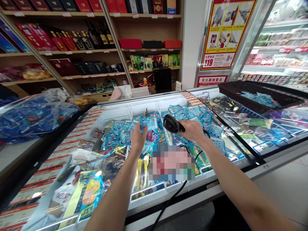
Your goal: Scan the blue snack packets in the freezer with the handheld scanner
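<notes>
My left hand [139, 137] is closed on the edge of a small blue packet [149, 123], whose printed side with a white label faces up. Just to its right, my right hand [192, 130] grips a black barcode scanner [171, 124], its head pointing left toward the packet. A black cable [173, 196] runs down past the near edge of the freezer. Many similar blue packets [192, 112] lie in loose piles below and behind both hands.
The chest freezer [144, 96] holds ice cream packs in wire baskets. A dark tray [284, 99] with blue packets rests on its right part. Bagged blue goods [36, 115] lie at left. Stocked shelves [149, 49] stand behind. A pixelated patch covers the lower middle.
</notes>
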Tool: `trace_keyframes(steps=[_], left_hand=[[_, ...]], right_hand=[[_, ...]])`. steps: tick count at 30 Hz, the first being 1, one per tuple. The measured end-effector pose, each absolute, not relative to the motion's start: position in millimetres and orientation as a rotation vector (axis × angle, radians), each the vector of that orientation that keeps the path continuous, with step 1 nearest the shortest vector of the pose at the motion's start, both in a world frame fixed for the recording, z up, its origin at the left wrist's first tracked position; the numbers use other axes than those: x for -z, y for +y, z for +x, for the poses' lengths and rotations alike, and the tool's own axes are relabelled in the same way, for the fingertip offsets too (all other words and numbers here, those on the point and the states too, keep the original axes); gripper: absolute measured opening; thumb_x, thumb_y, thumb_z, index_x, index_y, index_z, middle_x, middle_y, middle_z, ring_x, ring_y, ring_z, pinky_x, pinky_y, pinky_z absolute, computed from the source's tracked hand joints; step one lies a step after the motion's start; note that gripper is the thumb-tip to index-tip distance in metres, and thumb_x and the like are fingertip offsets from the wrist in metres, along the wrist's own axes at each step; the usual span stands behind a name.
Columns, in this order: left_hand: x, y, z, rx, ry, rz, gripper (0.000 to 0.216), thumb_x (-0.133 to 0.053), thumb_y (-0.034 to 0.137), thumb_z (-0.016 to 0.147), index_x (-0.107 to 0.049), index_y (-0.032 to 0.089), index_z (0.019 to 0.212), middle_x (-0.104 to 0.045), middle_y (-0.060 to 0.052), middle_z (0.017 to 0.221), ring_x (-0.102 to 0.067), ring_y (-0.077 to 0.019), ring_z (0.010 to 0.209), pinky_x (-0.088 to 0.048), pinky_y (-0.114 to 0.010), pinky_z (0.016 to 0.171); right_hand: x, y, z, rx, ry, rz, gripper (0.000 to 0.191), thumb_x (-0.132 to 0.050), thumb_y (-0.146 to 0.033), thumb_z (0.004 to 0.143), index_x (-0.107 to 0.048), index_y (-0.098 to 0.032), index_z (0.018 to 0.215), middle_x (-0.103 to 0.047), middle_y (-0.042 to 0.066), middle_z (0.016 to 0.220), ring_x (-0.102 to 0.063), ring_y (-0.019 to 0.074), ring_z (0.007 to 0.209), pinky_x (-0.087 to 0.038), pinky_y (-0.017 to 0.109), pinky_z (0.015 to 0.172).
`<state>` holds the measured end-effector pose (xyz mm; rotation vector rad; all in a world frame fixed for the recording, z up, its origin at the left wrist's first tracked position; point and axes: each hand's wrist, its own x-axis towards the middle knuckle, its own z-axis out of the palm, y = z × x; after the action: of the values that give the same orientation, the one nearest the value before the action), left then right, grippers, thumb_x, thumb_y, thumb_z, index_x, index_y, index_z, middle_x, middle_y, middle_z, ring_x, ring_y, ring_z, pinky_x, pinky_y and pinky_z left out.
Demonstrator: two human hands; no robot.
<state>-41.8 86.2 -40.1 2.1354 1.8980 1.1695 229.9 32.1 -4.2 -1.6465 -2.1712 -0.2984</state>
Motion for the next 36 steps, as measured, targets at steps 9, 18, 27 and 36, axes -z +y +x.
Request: trace_keyframes(steps=[9,18,27,36], left_hand=[[37,74,-33,-1.233,2.347,2.186,0.069,-0.054,0.037,0.081,-0.029,0.014,0.141,-0.032,-0.020,0.144,-0.031,-0.0381,0.131,-0.029,-0.054,0.101],[32,72,-19,-0.715,1.328,2.968,0.043,-0.034,0.035,0.093,-0.042,0.028,0.136,-0.046,-0.003,0.140,-0.037,-0.0198,0.133,-0.027,-0.041,0.108],[41,73,-19,-0.724,1.538,2.879,0.041,-0.033,0.039,0.093,-0.054,0.024,0.126,-0.058,-0.007,0.128,-0.046,-0.0230,0.126,-0.014,-0.051,0.113],[27,68,30,-0.435,0.930,2.883,0.051,-0.028,0.045,0.094,-0.024,0.031,0.144,-0.027,-0.002,0.151,-0.025,-0.0184,0.139,-0.025,-0.042,0.112]], right_hand=[[0,35,240,0.357,-1.899,-1.946,0.032,-0.051,-0.047,0.084,-0.059,-0.023,0.103,-0.068,0.006,0.094,-0.062,0.0214,0.080,-0.035,0.027,0.062],[-5,33,238,0.295,-1.877,-2.026,0.033,-0.050,-0.044,0.085,-0.059,-0.023,0.108,-0.068,0.007,0.097,-0.063,0.0219,0.085,-0.039,0.028,0.067],[-5,35,243,0.272,-1.783,-2.094,0.033,-0.051,-0.044,0.085,-0.059,-0.023,0.109,-0.068,0.008,0.094,-0.063,0.0230,0.085,-0.041,0.029,0.069],[-5,37,245,0.290,-1.751,-2.047,0.033,-0.051,-0.046,0.084,-0.060,-0.022,0.105,-0.068,0.006,0.091,-0.063,0.0223,0.082,-0.040,0.028,0.066]])
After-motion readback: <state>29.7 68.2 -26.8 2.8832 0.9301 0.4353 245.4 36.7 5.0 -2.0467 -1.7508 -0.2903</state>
